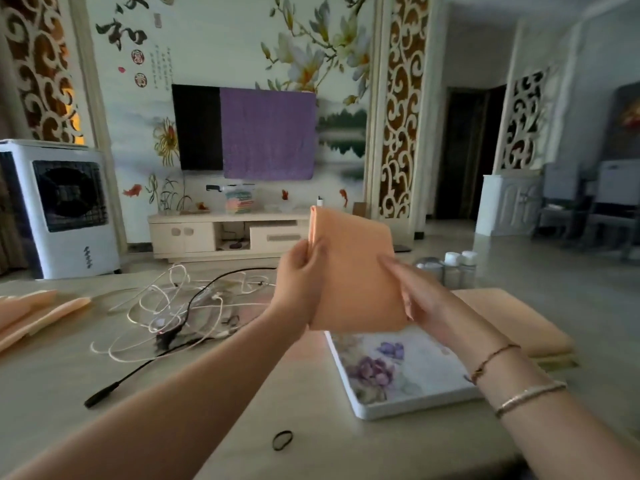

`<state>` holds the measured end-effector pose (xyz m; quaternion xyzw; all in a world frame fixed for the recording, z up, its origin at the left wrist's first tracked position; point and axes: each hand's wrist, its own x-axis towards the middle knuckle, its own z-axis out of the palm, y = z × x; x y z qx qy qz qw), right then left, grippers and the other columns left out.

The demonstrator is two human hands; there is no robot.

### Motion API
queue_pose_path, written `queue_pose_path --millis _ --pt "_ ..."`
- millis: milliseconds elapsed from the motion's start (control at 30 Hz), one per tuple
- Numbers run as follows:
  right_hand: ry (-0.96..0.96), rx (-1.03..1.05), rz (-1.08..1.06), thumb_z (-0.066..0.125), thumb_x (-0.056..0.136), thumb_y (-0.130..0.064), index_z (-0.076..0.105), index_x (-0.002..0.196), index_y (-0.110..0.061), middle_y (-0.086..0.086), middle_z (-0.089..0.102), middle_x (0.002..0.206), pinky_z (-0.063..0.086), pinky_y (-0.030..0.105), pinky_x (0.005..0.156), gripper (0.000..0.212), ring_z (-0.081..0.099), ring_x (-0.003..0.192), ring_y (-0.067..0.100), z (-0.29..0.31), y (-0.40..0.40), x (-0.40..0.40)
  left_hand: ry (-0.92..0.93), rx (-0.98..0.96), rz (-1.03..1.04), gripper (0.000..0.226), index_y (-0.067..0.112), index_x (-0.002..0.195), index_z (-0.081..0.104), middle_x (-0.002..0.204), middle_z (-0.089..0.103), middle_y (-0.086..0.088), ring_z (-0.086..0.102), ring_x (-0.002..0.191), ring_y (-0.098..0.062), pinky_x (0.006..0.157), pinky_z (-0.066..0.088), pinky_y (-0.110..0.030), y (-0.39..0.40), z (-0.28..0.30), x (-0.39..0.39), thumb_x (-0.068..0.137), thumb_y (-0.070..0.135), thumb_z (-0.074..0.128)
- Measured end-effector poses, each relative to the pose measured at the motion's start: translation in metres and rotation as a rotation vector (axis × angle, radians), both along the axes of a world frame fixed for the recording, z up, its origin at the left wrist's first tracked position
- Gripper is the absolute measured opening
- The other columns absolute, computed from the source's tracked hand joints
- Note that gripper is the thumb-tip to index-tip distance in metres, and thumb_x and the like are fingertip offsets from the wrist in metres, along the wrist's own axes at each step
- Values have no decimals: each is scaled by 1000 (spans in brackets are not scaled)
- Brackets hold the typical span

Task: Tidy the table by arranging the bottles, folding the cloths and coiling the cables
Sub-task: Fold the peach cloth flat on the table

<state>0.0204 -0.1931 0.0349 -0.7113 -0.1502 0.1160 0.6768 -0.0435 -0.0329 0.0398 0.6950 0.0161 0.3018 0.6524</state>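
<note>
**Folded peach cloth held up over the floral tray**

Nearest the camera, a black hair tie (282,440) lies on the table (207,393), in front of the floral tray (398,372) and to its left. The tray rests flat on the table with its long side running away from the viewer.

Above the tray's far end, both hands hold a folded peach cloth (356,271) up in the air, clear of the table. The left hand (299,282) grips the cloth's left edge, thumb on the near face and fingers curled behind. The right hand (420,299) lies against the cloth's right side with fingers nearly straight along the near face; whether its thumb pinches from behind cannot be told. The right wrist wears two bracelets (512,382).

Right of the tray, a stack of folded peach cloths (512,320) sits on the table. Left of the tray, white and black cables (173,306) lie in a loose tangle, and further left more peach cloths (31,313) lie at the table's edge.

Beyond the tray, near the table's far side, white-capped bottles (459,268) stand together beside a silvery lidded container (428,266).
</note>
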Motion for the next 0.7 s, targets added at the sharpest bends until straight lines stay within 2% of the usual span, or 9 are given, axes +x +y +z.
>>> queue_pose_path --millis 67,133,233,300,367,467,567,633,700 --pt "2 34 -40 57 92 -47 68 107 -23 0 75 101 54 37 85 30 70 95 20 -6 -30 9 52 -48 -53 22 18 89 63 77 66 -1 63 67 -14 61 56 -35 -31 2 20 98 31 48" --pt "-75 -23 -185 56 94 -42 65 113 -19 0 73 100 54 34 79 31 69 92 20 -10 -51 18 108 -72 -67 21 16 95 62 89 68 -7 65 80 -23 74 57 -42 -57 0 39 98 31 46" --pt "-147 -173 -359 53 96 -40 58 115 -24 -3 65 105 49 33 80 26 61 94 17 -8 -90 43 278 -142 -171 18 19 109 53 98 64 -6 64 89 -23 73 57 -41 -100 -3 67 99 32 45" --pt "-164 -283 -420 54 95 -35 56 114 -28 0 61 109 46 33 83 20 58 94 19 -4 -117 64 388 -190 -258 28 17 122 47 104 62 -8 63 92 -26 77 57 -44 -123 -3 81 97 28 49" --pt "-167 -370 -488 57 93 -26 58 107 -28 2 58 111 45 32 83 15 56 95 20 -1 -144 85 476 -222 -335 37 16 129 40 106 61 -11 64 90 -27 72 59 -44 -142 -2 94 95 24 52" --pt "-185 -431 -567 55 89 -9 62 96 -22 11 62 115 43 31 84 16 55 98 23 -6 -173 111 536 -241 -409 48 12 139 33 108 59 -15 64 86 -25 49 57 -33 -162 -4 110 94 12 51" --pt "-192 -559 -595 53 88 -4 63 99 -17 13 61 118 39 26 81 20 54 100 25 -20 -189 124 583 -174 -431 43 4 134 40 101 58 -14 63 79 -22 46 56 -31 -174 -15 121 93 1 49" --pt "-220 -719 -611 52 88 -6 61 106 -15 12 59 121 42 29 87 22 54 109 29 -32 -195 127 626 -133 -425 33 -2 126 47 96 58 -12 61 77 -21 47 56 -31 -179 -24 124 93 -4 48" --pt "-352 -1026 -620 51 88 -10 55 111 -16 9 57 117 43 34 86 24 53 107 29 -42 -194 123 641 -116 -398 30 -3 123 50 97 58 -13 61 77 -21 43 54 -29 -182 -31 126 93 -5 49"
